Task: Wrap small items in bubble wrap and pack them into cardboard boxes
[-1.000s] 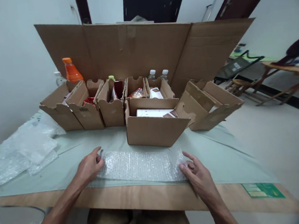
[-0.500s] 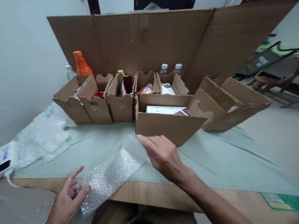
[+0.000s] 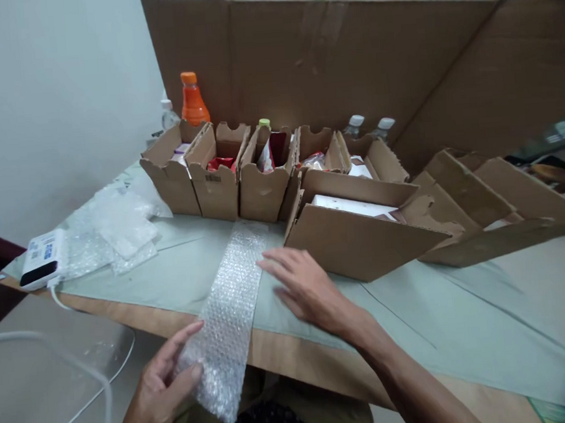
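A strip of bubble wrap (image 3: 235,293) lies lengthwise over the table's front edge, its far end flat on the cloth and its near end hanging toward my lap. My left hand (image 3: 162,384) holds the near end at its left side, thumb on top and the other fingers partly hidden beneath. Just right of the strip, my right hand (image 3: 301,285) hovers with fingers stretched out and nothing in them. Its fingertips come close to the wrap's right edge; whether they touch is unclear. Behind that hand stands a cardboard box (image 3: 363,244) with a white carton (image 3: 350,206) inside.
Several open cardboard boxes (image 3: 217,187) with packets stand in a row behind. An orange bottle (image 3: 193,101) and clear bottles are behind them, before a tall cardboard panel (image 3: 270,56). More bubble wrap (image 3: 122,224) and a white device (image 3: 44,256) with a cable lie left.
My right hand has let go of the wrap's far end and spread its fingers. The strip now lies straighter, pointing away from me. The view has shifted left.
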The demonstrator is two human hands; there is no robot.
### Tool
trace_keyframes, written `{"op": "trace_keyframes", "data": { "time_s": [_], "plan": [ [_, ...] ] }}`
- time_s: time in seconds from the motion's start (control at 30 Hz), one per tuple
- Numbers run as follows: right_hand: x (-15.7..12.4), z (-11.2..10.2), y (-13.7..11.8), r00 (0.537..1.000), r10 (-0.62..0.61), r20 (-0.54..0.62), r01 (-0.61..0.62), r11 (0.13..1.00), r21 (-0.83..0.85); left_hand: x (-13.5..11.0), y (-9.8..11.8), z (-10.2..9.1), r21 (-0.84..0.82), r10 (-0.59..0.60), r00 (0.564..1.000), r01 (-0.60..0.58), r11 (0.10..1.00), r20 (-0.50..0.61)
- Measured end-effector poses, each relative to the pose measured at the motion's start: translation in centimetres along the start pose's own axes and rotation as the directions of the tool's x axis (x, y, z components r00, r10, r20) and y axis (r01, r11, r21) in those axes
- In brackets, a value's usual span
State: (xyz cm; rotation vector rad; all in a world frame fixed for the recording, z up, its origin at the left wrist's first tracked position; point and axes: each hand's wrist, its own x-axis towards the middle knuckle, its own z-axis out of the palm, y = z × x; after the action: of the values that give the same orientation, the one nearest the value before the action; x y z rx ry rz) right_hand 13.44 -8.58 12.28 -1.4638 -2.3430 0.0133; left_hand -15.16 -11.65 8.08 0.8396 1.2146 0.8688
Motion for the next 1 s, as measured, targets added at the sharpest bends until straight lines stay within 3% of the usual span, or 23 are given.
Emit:
{"op": "trace_keyframes", "data": {
  "time_s": [0.07, 0.13, 0.2, 0.27, 0.3, 0.37, 0.43, 0.5, 0.57, 0.63, 0.7, 0.77, 0.83, 0.93, 1.0],
  "plan": [
    [-3.2, 0.9, -2.3, 0.989, -0.018, 0.145, 0.001, 0.993, 0.117, 0.3, 0.1, -0.2, -0.053, -0.039, 0.998, 0.041, 0.998, 0.043],
    [-5.2, 2.6, -4.8, 0.985, -0.055, 0.161, 0.015, 0.971, 0.241, 0.9, 0.3, -0.7, -0.092, -0.069, 0.984, 0.085, 0.992, 0.164],
    [-5.9, 4.7, -6.9, 0.999, -0.019, 0.031, 0.005, 0.922, 0.388, 1.5, 0.5, -1.3, -0.089, -0.081, 0.943, 0.115, 0.989, 0.324],
    [-5.7, 6.4, -8.0, 0.979, 0.177, -0.097, -0.095, 0.829, 0.551, 2.1, 0.9, -1.8, -0.012, -0.072, 0.909, 0.084, 0.996, 0.410],
    [-5.4, 7.0, -8.3, 0.946, 0.306, -0.104, -0.174, 0.754, 0.633, 2.5, 1.2, -1.9, 0.061, -0.067, 0.913, 0.046, 0.997, 0.403],
    [-4.9, 7.6, -8.2, 0.864, 0.503, -0.003, -0.333, 0.577, 0.746, 3.1, 1.6, -1.9, 0.247, -0.045, 0.945, -0.039, 0.968, 0.325],
    [-4.3, 7.9, -7.8, 0.815, 0.569, 0.107, -0.420, 0.453, 0.786, 3.8, 1.8, -1.5, 0.424, 0.005, 0.970, -0.110, 0.899, 0.242],
    [-4.0, 8.1, -7.4, 0.802, 0.579, 0.146, -0.443, 0.413, 0.796, 4.8, 1.6, -0.8, 0.538, 0.065, 0.973, -0.177, 0.824, 0.221],
    [-3.8, 8.3, -6.9, 0.793, 0.592, 0.148, -0.464, 0.428, 0.776, 5.8, 1.5, 0.0, 0.603, 0.126, 0.959, -0.258, 0.755, 0.253],
    [-3.9, 8.4, -6.5, 0.775, 0.626, 0.089, -0.484, 0.497, 0.720, 6.7, 1.5, 0.7, 0.656, 0.173, 0.943, -0.323, 0.682, 0.284],
    [-4.5, 8.2, -6.2, 0.755, 0.652, -0.074, -0.477, 0.623, 0.620, 7.3, 1.7, 1.2, 0.725, 0.189, 0.940, -0.339, 0.600, 0.284],
    [-5.2, 7.8, -6.3, 0.757, 0.602, -0.255, -0.438, 0.757, 0.485, 7.7, 2.1, 1.4, 0.797, 0.180, 0.949, -0.316, 0.515, 0.260],
    [-5.8, 7.4, -6.7, 0.823, 0.469, -0.320, -0.355, 0.865, 0.355, 7.8, 2.4, 1.6, 0.846, 0.165, 0.952, -0.304, 0.437, 0.257],
    [-5.7, 7.0, -7.5, 0.946, 0.257, -0.198, -0.211, 0.950, 0.229, 8.0, 2.3, 2.0, 0.885, 0.159, 0.951, -0.306, 0.352, 0.266],
    [-5.1, 7.2, -7.8, 0.976, 0.193, -0.104, -0.175, 0.971, 0.165, 8.2, 2.1, 2.3, 0.899, 0.164, 0.950, -0.305, 0.313, 0.266]
  ]
}}
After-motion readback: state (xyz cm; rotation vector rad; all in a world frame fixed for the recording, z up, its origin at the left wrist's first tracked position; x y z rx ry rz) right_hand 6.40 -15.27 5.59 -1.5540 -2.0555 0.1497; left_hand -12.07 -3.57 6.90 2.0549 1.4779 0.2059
